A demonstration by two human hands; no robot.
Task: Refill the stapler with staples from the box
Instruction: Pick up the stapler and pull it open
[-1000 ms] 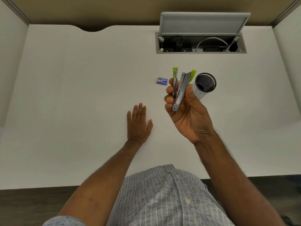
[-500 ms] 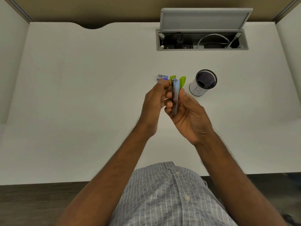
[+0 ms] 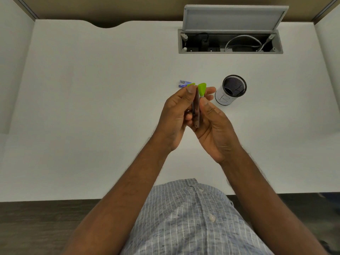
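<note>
I held the stapler (image 3: 197, 109) above the surface (image 3: 92, 107), right hand (image 3: 211, 126) cradling it, left hand (image 3: 176, 111) pinching its side, staple box (image 3: 184, 83) lying just beyond.

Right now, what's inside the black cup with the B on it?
The mesh cup looks dark inside; only its black mesh wall shows, and nothing sticks out above the rim. Its bottom is too shadowed to tell.

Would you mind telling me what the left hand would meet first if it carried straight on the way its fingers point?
Most likely the staple box on the desk, just past the left hand fingertips. Depth is unclear; the raised hand, gripping the stapler, might pass above it.
</note>
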